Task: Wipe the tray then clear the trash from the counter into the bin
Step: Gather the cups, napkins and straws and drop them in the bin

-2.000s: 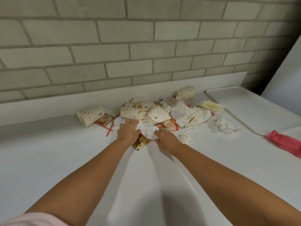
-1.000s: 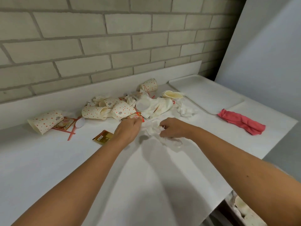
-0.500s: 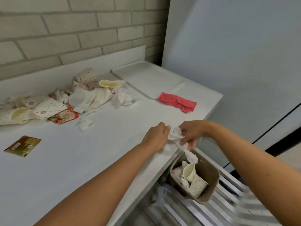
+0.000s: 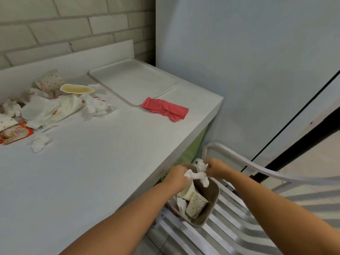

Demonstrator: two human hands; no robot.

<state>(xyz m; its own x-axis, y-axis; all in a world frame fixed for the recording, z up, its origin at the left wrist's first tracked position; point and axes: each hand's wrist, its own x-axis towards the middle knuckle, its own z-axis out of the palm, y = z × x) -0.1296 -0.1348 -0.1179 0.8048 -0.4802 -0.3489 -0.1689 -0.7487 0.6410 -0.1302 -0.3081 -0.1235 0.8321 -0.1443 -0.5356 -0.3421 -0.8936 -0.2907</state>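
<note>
Counter (image 4: 92,172) front open – trash pile (image 4: 51,107) crowds back left; chair armrest (image 4: 239,161) arcs just beside bin (image 4: 211,197).

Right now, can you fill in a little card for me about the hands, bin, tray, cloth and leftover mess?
Bin: brown plastic bin on white slatted chair, spotted paper cups inside
Hands: left hand and right hand both grip crumpled white tissue above the bin
Tray: white rectangular tray at white counter's far corner
Cloth: crumpled pink cloth at the tray's near corner
Mess: pile of paper cups, napkins and wrappers on the counter
</note>
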